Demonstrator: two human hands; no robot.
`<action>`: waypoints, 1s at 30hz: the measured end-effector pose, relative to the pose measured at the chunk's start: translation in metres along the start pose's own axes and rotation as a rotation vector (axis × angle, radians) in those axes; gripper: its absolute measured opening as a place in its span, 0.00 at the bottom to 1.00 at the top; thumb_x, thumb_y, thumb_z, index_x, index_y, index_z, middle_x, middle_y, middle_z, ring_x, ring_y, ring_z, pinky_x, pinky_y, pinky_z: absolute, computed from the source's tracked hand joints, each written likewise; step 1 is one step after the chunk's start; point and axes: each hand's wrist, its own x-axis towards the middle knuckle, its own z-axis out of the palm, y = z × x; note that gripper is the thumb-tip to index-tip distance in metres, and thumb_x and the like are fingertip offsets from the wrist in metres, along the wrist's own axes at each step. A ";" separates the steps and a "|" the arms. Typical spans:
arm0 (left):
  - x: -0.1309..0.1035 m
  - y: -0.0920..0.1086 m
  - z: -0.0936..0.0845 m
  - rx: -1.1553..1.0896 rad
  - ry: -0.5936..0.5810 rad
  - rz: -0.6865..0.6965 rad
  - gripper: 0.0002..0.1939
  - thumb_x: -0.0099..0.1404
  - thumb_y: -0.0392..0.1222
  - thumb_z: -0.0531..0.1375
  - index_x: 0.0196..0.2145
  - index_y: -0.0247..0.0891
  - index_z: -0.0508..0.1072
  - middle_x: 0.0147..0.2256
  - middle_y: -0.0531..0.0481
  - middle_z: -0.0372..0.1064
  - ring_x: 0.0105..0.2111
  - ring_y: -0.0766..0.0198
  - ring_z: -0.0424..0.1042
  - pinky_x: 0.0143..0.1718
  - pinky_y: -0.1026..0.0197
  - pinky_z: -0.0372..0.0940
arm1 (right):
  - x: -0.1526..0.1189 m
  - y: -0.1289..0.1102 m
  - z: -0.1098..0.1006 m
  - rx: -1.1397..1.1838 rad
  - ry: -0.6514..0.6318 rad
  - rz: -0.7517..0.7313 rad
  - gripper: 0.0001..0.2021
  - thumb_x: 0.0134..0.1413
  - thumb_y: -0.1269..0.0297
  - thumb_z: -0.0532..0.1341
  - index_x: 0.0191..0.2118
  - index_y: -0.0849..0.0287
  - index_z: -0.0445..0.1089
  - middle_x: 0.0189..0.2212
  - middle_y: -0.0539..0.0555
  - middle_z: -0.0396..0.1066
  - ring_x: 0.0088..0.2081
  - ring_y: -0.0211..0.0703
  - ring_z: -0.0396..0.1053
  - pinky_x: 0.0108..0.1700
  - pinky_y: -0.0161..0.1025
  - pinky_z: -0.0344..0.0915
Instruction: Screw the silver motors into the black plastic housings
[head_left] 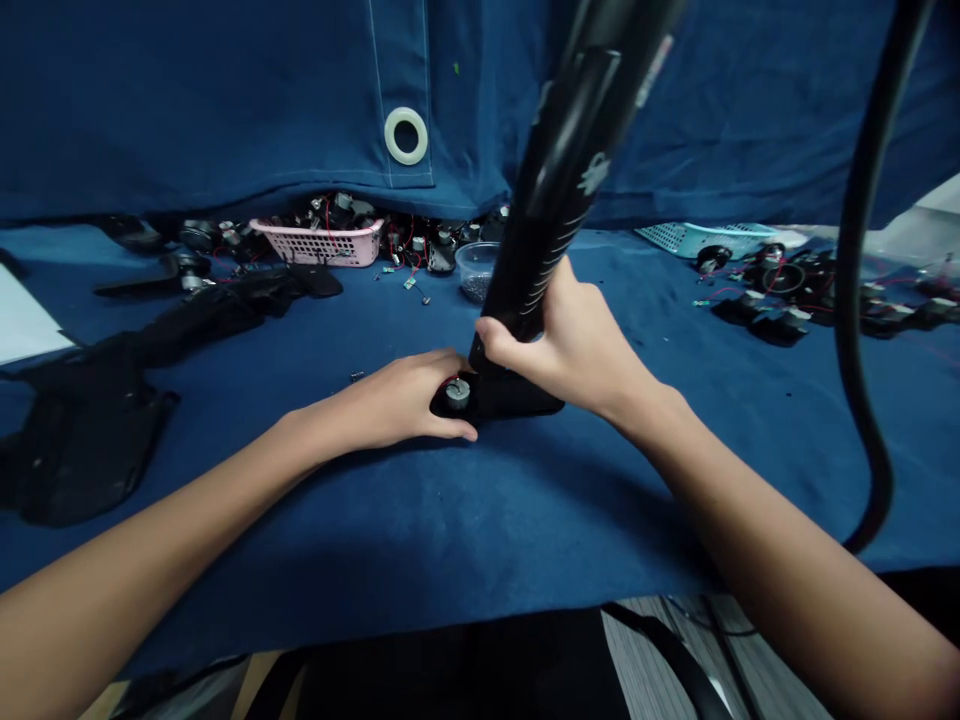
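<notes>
My right hand is wrapped round a thick black tube-shaped tool, which has a white emblem and a row of white lines on its side. The tool leans to the upper right, and its lower end meets or overlaps a flat black plastic part. My left hand grips this part at its left end, thumb in front and fingers behind. Between them a small round grey piece with a bit of red wire shows on the part. The tool's top runs out of view.
Several black plastic parts lie at the left. Behind stand a pink basket of wired components, a clear tub and a light-blue basket. More wired parts lie right. A thick black cable hangs at the right. Blue cloth hangs behind.
</notes>
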 end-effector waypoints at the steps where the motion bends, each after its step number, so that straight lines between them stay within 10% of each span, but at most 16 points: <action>1: 0.000 0.000 0.000 -0.005 -0.003 -0.007 0.29 0.59 0.58 0.64 0.53 0.39 0.67 0.53 0.44 0.69 0.53 0.50 0.68 0.53 0.51 0.63 | 0.001 -0.005 0.001 0.022 -0.028 -0.008 0.20 0.47 0.56 0.64 0.45 0.55 0.60 0.30 0.49 0.69 0.32 0.43 0.70 0.39 0.41 0.70; 12: 0.000 0.002 -0.002 0.007 -0.004 0.014 0.31 0.60 0.57 0.64 0.55 0.38 0.66 0.55 0.43 0.67 0.53 0.49 0.68 0.53 0.52 0.64 | 0.016 -0.030 0.032 0.533 0.067 0.124 0.12 0.58 0.54 0.59 0.43 0.52 0.60 0.33 0.48 0.69 0.29 0.35 0.70 0.35 0.36 0.72; 30: -0.002 -0.001 -0.001 0.020 -0.005 -0.021 0.31 0.60 0.60 0.62 0.55 0.40 0.66 0.55 0.43 0.67 0.52 0.47 0.68 0.51 0.51 0.63 | 0.010 -0.042 0.041 0.490 0.135 0.153 0.17 0.57 0.47 0.58 0.48 0.47 0.60 0.25 0.44 0.66 0.25 0.35 0.70 0.27 0.33 0.69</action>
